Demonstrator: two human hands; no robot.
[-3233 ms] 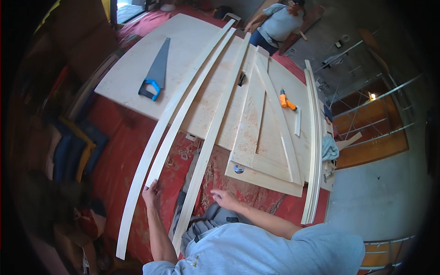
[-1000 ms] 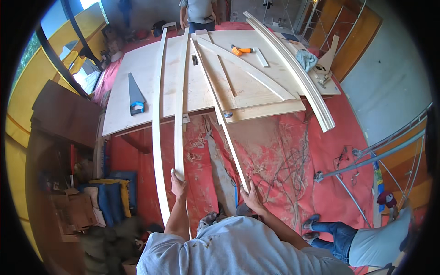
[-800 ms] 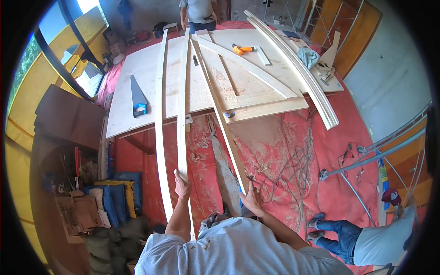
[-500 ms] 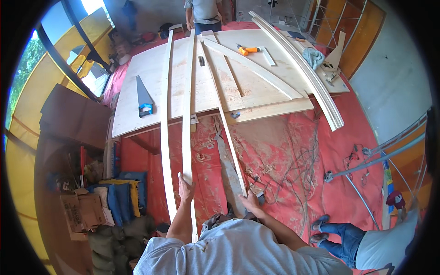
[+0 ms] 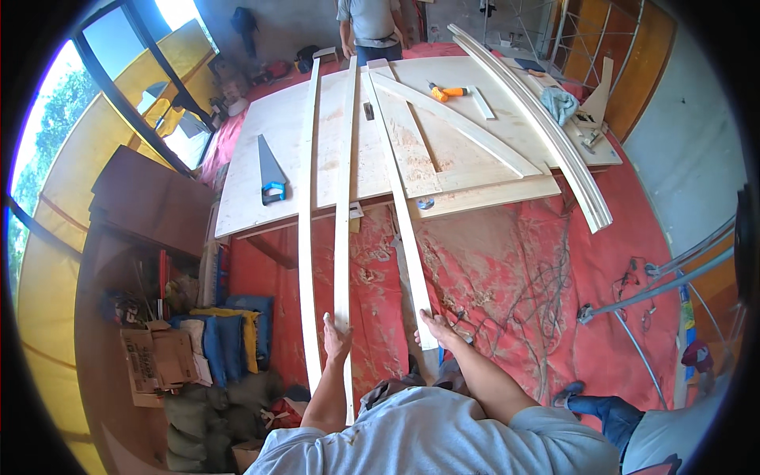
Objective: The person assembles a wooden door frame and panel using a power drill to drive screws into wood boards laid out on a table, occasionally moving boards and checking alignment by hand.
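Three long pale wooden strips run from the worktable [image 5: 261, 214] toward me. My left hand [image 5: 338, 339] is closed around the middle strip [image 5: 343, 237], thumb pointing up along it. Left of that hand lies the left strip [image 5: 306, 229], with its near end overhanging the table. My right hand [image 5: 436, 327] grips the near end of the right strip [image 5: 408, 245], which now shows its broad face. The far parts of all three rest on the tabletop. The fingers under the strips are partly hidden.
A handsaw [image 5: 271, 170], an orange drill [image 5: 448, 93] and a diagonal board [image 5: 459, 127] lie on the table. Stacked strips [image 5: 538, 119] overhang at right. A person [image 5: 369, 24] stands beyond; another [image 5: 633, 423] is at lower right. Cables [image 5: 546, 285] cross the red floor covering.
The right strip has turned in my right hand, from its narrow edge to its broad face. The whole view has shifted, so the table appears farther right. My left hand still holds the middle strip.
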